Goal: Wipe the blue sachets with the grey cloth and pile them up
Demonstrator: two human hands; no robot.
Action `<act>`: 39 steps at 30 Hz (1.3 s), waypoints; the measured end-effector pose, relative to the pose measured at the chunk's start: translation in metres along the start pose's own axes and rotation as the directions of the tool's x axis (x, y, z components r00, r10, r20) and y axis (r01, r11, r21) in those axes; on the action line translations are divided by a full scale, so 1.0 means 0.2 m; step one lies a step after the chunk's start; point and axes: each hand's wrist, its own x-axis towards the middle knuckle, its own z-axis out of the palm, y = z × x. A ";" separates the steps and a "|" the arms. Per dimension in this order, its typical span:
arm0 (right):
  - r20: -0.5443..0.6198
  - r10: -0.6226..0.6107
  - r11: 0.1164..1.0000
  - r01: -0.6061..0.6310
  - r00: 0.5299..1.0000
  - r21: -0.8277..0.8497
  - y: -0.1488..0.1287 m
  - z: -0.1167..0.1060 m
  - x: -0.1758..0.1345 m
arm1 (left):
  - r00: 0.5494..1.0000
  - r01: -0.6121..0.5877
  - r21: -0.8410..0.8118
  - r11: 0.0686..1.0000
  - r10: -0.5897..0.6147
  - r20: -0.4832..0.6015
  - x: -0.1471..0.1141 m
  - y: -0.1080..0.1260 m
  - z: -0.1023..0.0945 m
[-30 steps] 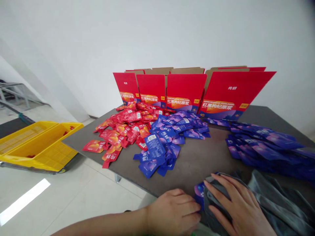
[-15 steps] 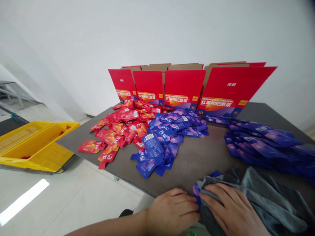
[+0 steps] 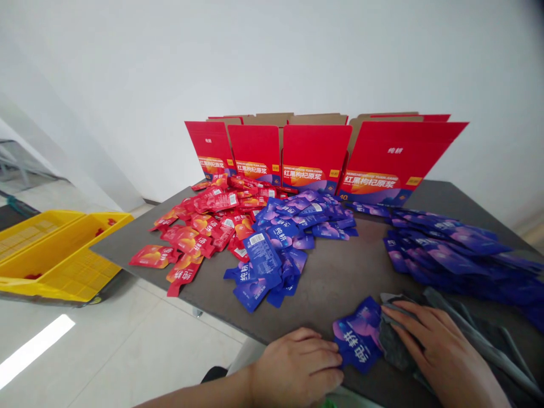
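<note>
A blue-purple pouch (image 3: 360, 334) lies flat at the table's front edge, its printed face up. The curled fingers of my left hand (image 3: 300, 365) pinch its left edge; the fingertips are partly hidden. My right hand (image 3: 442, 345) is closed over a bunched grey cloth (image 3: 395, 340), which touches the right side of the pouch. More of the cloth trails off under my right forearm. Beyond my hands, a heap of blue pouches (image 3: 283, 232) rests against a heap of red pouches (image 3: 191, 238).
Red open-topped cartons (image 3: 317, 147) stand in a row along the back of the dark table (image 3: 323, 272). A layered stack of blue pouches (image 3: 450, 243) lies at the right. On the floor at left are yellow crates (image 3: 80, 272) with some red bits inside.
My right hand has moved right and slightly up with the cloth, uncovering the pouch's face. My left hand has stayed at the pouch's edge.
</note>
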 end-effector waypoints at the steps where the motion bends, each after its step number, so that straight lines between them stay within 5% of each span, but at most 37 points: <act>1: -0.002 0.016 1.000 -0.016 1.000 0.009 0.00 -0.01 0.00 | 1.000 0.002 -0.002 1.000 -0.002 -0.007 0.00 0.00 0.01; 6: -0.032 0.026 0.994 -0.023 0.999 0.106 -0.08 -0.09 0.09 | 0.999 0.000 0.000 1.000 0.000 -0.055 0.00 0.00 0.03; 12: -0.016 -0.154 0.961 0.154 0.988 0.232 -0.30 -0.09 0.20 | 0.999 -0.004 -0.011 1.000 0.004 -0.050 0.01 0.01 0.01; 17: 0.059 -0.033 0.965 0.016 0.998 0.262 -0.37 -0.04 0.20 | 1.000 0.003 -0.026 1.000 -0.004 -0.029 0.02 0.01 0.00; 27: 0.021 0.117 0.977 -0.118 0.993 0.176 -0.05 0.03 0.06 | 0.999 0.046 -0.105 0.993 -0.046 -0.001 0.01 0.01 0.01; 30: 0.044 0.161 0.974 -0.167 0.986 0.156 0.03 0.05 0.01 | 0.987 0.145 -0.175 0.974 -0.154 -0.044 0.05 0.03 -0.02; 32: 0.061 0.188 0.971 -0.195 0.980 0.142 0.04 0.05 -0.01 | 0.947 0.305 -0.183 0.935 -0.319 -0.051 0.11 0.05 -0.06; 35: 0.051 0.216 0.967 -0.221 0.975 0.130 0.02 0.05 -0.01 | 0.810 0.578 -0.146 0.803 -0.587 -0.020 0.21 0.06 -0.10; 39: 0.008 0.240 0.963 -0.239 0.971 0.122 -0.01 0.05 -0.01 | 0.712 0.700 -0.139 0.700 -0.698 0.074 0.31 0.03 -0.08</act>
